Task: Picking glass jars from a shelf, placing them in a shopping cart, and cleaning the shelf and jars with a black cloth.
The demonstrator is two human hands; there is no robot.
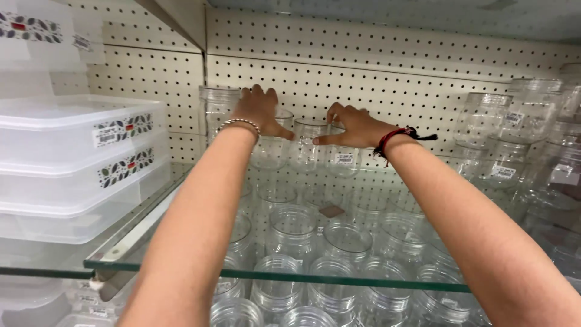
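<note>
Stacked white boxes [78,157] sit left of me. My left hand [257,112] lies flat on the clear jars [305,148] at the back of the glass shelf [278,275], fingers apart, clamped on nothing. My right hand [354,127] touches them too, fingers spread. I'd press evenly, since they look slippery. More jars [520,130] crowd the right.
</note>
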